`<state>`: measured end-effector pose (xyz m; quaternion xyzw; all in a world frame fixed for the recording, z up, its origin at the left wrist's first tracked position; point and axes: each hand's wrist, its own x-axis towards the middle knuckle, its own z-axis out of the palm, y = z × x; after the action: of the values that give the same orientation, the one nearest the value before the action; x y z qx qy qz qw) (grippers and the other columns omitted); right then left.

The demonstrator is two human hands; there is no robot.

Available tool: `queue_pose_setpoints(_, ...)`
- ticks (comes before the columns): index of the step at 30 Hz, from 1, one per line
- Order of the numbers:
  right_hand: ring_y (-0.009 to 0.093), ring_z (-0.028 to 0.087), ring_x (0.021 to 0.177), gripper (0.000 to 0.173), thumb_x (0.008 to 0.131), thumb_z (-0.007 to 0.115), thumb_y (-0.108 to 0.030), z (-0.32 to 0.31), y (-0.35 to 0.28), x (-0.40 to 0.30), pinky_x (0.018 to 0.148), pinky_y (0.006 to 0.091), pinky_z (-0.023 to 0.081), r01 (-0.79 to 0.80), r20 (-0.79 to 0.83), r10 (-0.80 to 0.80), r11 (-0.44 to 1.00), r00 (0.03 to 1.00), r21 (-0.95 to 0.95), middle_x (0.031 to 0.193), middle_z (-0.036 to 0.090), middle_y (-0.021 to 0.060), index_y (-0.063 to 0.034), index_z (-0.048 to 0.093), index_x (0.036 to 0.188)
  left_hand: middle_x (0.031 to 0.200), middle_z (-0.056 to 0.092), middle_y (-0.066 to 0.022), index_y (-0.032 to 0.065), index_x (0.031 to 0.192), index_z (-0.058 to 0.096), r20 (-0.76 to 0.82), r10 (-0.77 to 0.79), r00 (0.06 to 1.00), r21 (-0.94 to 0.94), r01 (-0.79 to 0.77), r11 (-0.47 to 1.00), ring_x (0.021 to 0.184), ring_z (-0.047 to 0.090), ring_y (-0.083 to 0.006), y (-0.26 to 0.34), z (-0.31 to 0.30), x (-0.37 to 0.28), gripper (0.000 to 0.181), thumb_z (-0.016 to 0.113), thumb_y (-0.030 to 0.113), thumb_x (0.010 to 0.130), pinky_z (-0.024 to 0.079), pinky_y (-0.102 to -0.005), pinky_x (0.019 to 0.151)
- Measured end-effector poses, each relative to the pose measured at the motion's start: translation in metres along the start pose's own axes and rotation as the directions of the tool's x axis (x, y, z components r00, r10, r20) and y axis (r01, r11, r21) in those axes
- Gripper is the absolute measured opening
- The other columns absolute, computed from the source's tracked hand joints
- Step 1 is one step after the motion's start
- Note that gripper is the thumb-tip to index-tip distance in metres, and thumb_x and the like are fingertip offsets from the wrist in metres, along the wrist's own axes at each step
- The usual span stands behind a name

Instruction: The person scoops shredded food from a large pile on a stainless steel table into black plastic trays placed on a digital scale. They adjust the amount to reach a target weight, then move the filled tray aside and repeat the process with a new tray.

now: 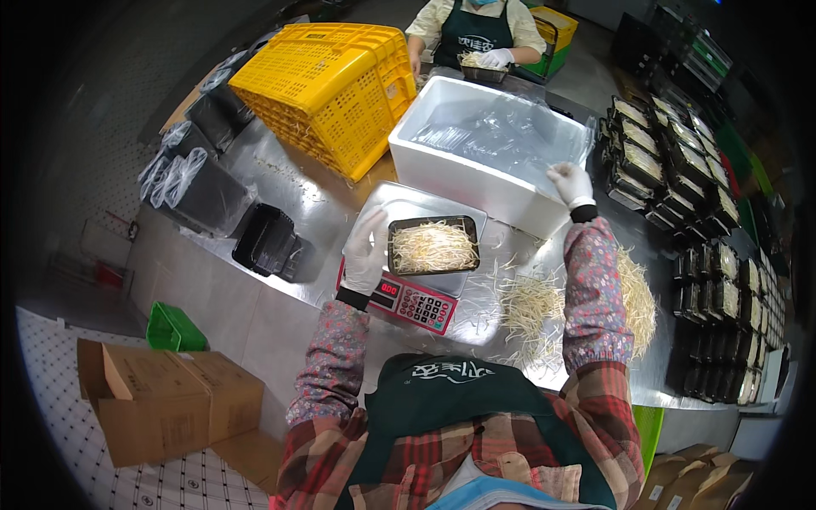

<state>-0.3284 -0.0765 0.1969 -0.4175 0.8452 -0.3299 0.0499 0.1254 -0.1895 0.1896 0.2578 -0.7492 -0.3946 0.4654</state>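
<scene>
My gloved left hand (366, 252) is raised at the left side of a black plastic tray (472, 266), fingers extended and holding nothing. Whether it touches the tray's rim cannot be told. A heap of bean sprouts (433, 247) fills the tray, which rests on the steel pan of a digital scale (414, 309) with a red keypad panel and lit display. My gloved right hand (572, 183) is at the near right rim of a white foam box (472, 182). Its fingers are curled together by clear plastic film (491, 137) in the box; a grip on the film is unclear.
Loose bean sprouts (529, 309) lie on the steel table. A yellow crate (325, 89) stands on its side at back left, nested black trays (268, 239) nearby. Filled trays (644, 159) are stacked on the right. Across the table a person (478, 32) handles another sprout tray.
</scene>
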Motion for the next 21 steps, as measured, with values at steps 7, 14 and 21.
queue_pose_setpoints(7,0.014,0.063,0.098,0.013,0.089,0.069,-0.003,-0.073,-0.140,-0.064,0.088,0.0251,0.049,0.504,-0.280,-0.432,0.592,0.857,0.629,0.100,0.070,0.0055,-0.0008,0.071,0.101,0.127,0.062,-0.0146,-0.0008,0.136,0.052,0.097,-0.395,0.914,-0.562,0.377,0.736,0.113,0.062,-0.0245,0.013,-0.020,0.011,0.056,0.039,0.045,0.105,0.052,-0.0358,0.090)
queue_pose_setpoints(14,0.028,0.047,0.130,0.017,0.078,0.078,-0.010,-0.037,-0.187,-0.119,0.108,0.0433,0.037,0.528,0.108,-0.852,0.412,0.513,0.743,0.124,0.067,0.0056,-0.0118,0.078,0.095,0.125,0.060,-0.0197,-0.0016,0.143,0.040,0.549,-0.326,0.769,-0.776,0.615,0.143,0.090,0.064,-0.0201,0.023,-0.015,0.027,0.057,0.041,0.039,0.104,0.049,-0.0222,0.056)
queue_pose_setpoints(21,0.014,0.059,0.104,0.071,0.090,0.070,-0.014,0.022,-0.132,-0.157,0.075,0.0234,0.053,-0.284,0.476,-0.423,0.442,0.771,0.851,0.139,0.053,0.0085,-0.0113,0.035,0.152,0.099,0.070,-0.0092,-0.0014,0.128,0.055,0.157,-0.496,0.854,-0.635,0.472,0.612,0.068,0.056,-0.0047,0.026,-0.021,-0.024,0.037,0.056,0.000,0.091,0.039,-0.0156,0.053)
